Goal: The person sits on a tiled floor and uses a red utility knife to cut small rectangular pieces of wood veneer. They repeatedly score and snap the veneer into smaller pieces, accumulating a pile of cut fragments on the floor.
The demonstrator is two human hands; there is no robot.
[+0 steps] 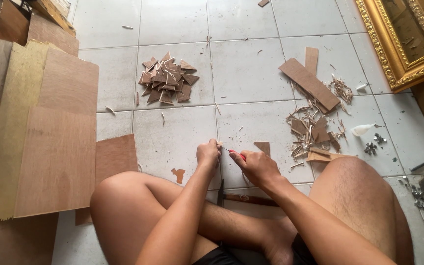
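Small pale wood piece (219, 144) pinched in left hand (208, 153), red-handled knife (236, 153) gripped in right hand (257, 166).

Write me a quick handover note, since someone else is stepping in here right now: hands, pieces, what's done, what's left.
Left hand pinches a small wood piece on the floor tile. Right hand holds a red-handled cutter against it. A pile of cut triangles lies ahead on the floor; plywood strips and shavings lie to the right, a hammer between the legs. Done: many triangles. Left: the piece in hand, strips uncut.
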